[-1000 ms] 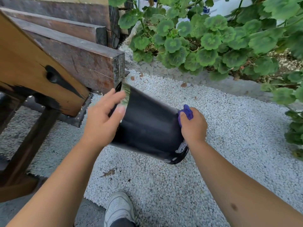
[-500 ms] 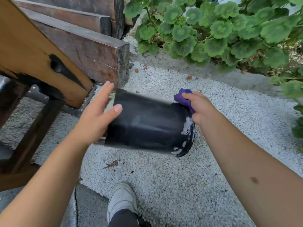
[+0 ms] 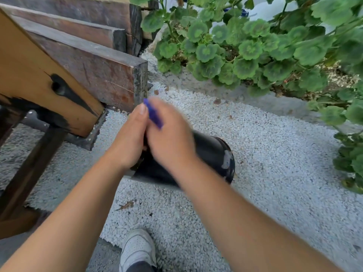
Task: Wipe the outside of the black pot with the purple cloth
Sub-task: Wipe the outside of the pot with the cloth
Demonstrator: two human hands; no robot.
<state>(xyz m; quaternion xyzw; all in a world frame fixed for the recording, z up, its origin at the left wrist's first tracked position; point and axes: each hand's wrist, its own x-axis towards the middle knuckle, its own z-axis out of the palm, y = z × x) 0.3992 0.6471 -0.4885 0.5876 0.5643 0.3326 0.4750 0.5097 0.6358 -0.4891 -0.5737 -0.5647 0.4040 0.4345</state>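
Observation:
The black pot (image 3: 210,154) lies on its side in the air above the gravel, its base with pale smears pointing right. My left hand (image 3: 129,138) grips the pot's open left end. My right hand (image 3: 169,138), blurred by motion, presses on the pot's upper side right against the left hand. A strip of the purple cloth (image 3: 154,114) sticks out above its fingers. Both hands hide most of the pot's left half.
Stacked wooden beams (image 3: 94,71) and a lighter plank (image 3: 39,79) stand at the left, close to the hands. Green leafy plants (image 3: 245,48) fill the top right. White gravel (image 3: 275,154) covers the ground. A white shoe (image 3: 137,248) is below.
My right hand has swept the cloth along the pot from its base end on the right to the open end beside my left hand. The pot sits a little lower.

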